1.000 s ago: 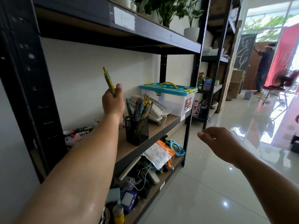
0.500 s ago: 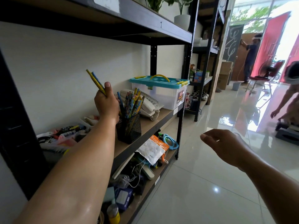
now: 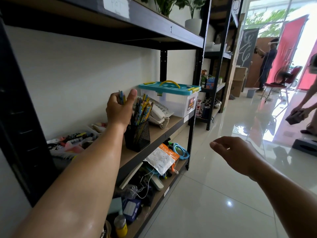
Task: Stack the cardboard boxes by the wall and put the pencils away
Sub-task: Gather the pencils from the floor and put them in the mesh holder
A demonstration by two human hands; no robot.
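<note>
Blue-and-yellow pencils [image 3: 121, 99] are gripped between the curled fingers and thumb of the left hand [image 3: 119, 110], just above and left of the black mesh pencil cup [image 3: 138, 137] on the shelf [image 3: 173, 122]. The right hand [image 3: 236, 154] hovers over the floor, fingers loosely curled, empty.

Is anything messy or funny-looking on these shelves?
Yes. On the lower shelf, a white and orange bag pokes out at the front, above a jumble of cables. The pencils in the mesh cup stand tidy.
</note>
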